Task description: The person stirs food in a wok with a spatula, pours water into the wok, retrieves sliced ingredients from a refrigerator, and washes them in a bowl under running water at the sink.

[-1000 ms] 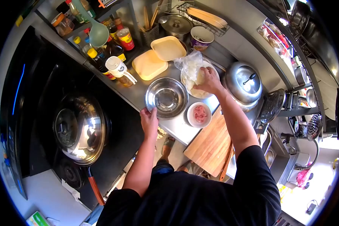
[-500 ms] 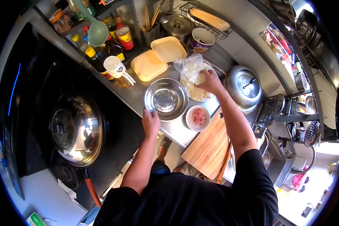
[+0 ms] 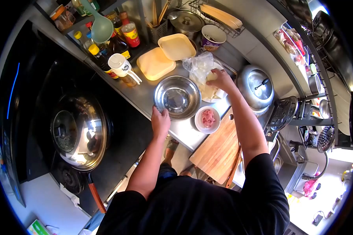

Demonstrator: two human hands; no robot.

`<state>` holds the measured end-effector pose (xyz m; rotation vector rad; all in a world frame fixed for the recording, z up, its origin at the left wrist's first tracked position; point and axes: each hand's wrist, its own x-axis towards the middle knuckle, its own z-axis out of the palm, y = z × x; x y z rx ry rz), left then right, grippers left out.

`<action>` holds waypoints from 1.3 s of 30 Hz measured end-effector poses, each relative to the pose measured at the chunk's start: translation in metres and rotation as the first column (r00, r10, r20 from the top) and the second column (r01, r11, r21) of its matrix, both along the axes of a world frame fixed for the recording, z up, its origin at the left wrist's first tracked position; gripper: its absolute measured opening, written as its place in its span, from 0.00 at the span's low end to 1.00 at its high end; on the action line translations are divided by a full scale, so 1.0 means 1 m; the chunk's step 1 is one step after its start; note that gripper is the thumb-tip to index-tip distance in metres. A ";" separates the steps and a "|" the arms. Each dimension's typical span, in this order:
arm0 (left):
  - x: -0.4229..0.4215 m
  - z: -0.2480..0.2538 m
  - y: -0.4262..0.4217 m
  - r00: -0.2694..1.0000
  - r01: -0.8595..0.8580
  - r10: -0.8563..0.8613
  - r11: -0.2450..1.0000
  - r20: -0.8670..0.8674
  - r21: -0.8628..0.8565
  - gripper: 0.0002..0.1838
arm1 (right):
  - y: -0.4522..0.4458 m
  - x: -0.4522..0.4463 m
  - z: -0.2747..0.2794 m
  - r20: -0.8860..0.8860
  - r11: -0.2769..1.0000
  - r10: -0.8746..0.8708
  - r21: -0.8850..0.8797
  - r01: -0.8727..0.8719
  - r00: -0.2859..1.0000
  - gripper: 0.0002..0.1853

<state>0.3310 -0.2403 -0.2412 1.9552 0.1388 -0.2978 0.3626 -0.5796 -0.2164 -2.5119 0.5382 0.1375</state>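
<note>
My left hand (image 3: 161,123) grips the near rim of a shiny steel bowl (image 3: 177,98), thumb and fingers closed on its edge. Some small light specks or reflections show inside the bowl. To its right, my right hand (image 3: 223,82) reaches into a white plate of pale pieces (image 3: 211,93), its fingers curled among them. Whatever lies between those fingers is hard to make out. A crumpled clear plastic bag (image 3: 200,65) lies at the plate's far left side. Just below the plate stands a small white bowl (image 3: 199,124) with pink raw meat (image 3: 208,118).
A wooden cutting board (image 3: 215,152) lies near my body. Two yellowish trays (image 3: 156,64) and sauce bottles (image 3: 130,34) stand behind the steel bowl. A lidded wok (image 3: 82,133) sits on the stove at left. A domed metal pot (image 3: 255,88) is at right.
My left hand and the steel bowl have shifted slightly up and to the right, closer to the plate. My right hand stays at the plate, its fingers slightly repositioned.
</note>
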 end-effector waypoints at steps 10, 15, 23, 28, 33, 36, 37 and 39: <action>0.004 0.008 -0.006 0.997 -0.040 0.033 0.995 -0.073 -0.093 0.19 | -0.013 -0.010 -0.005 0.077 0.978 -0.210 -0.002 0.210 0.975 0.28; 0.003 -0.001 -0.006 1.000 -0.009 0.008 0.998 -0.013 -0.063 0.21 | 0.001 -0.019 0.042 0.082 0.961 -0.245 0.150 0.231 0.966 0.25; -0.006 0.008 -0.009 0.984 -0.003 0.011 0.999 0.176 -0.045 0.22 | 0.115 -0.017 0.083 0.151 0.914 0.267 0.272 -0.299 0.952 0.31; -0.004 0.004 -0.007 0.992 -0.022 0.031 0.997 0.124 -0.076 0.23 | 0.090 -0.017 0.065 0.138 0.866 -0.009 0.496 -0.062 0.990 0.27; -0.001 -0.002 -0.003 0.993 -0.048 0.050 0.999 0.108 -0.019 0.23 | 0.023 -0.033 0.043 -0.084 0.983 0.019 -0.182 -0.034 0.996 0.51; 0.002 -0.012 -0.002 0.991 -0.080 0.088 0.994 0.101 -0.078 0.24 | 0.024 -0.037 0.015 -0.191 0.973 0.072 -0.201 -0.111 0.979 0.64; 0.002 -0.015 -0.001 0.991 -0.093 0.102 0.990 0.085 -0.104 0.24 | 0.031 -0.037 0.008 -0.165 0.971 0.090 -0.207 -0.124 0.982 0.62; 0.005 -0.022 0.000 0.994 -0.113 0.113 0.983 -0.011 -0.144 0.24 | 0.037 -0.035 -0.002 -0.056 0.961 0.121 -0.245 -0.131 0.991 0.56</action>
